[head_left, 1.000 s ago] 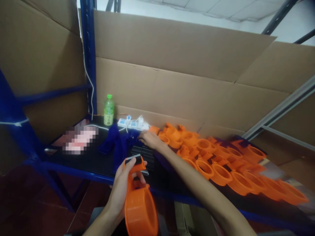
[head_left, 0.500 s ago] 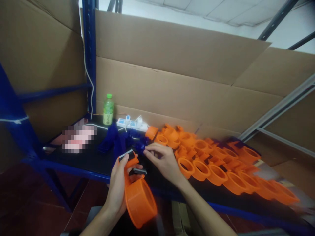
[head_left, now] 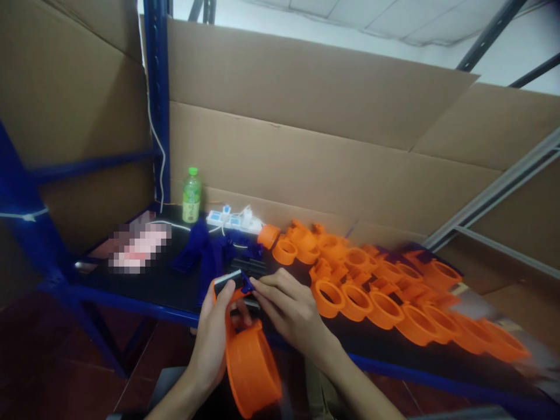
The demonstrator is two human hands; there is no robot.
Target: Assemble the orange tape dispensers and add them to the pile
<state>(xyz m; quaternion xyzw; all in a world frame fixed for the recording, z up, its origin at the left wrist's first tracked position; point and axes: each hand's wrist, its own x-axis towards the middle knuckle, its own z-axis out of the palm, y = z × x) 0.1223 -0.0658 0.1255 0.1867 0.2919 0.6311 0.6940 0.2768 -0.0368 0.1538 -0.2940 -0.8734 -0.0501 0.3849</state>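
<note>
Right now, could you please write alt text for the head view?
The left hand grips an orange tape dispenser while the right hand presses a small blue part onto its top; more orange dispensers crowd the shelf.

We recorded the scene under dim, even light that came from the pale ceiling (head_left: 376,23) above; the cardboard wall (head_left: 306,134) was evenly lit, without glare. Shadow deepened beneath the shelf (head_left: 144,303). Orange parts (head_left: 481,338) at the right edge smeared with blur, and a pixelated patch (head_left: 140,248) masked one object.
</note>
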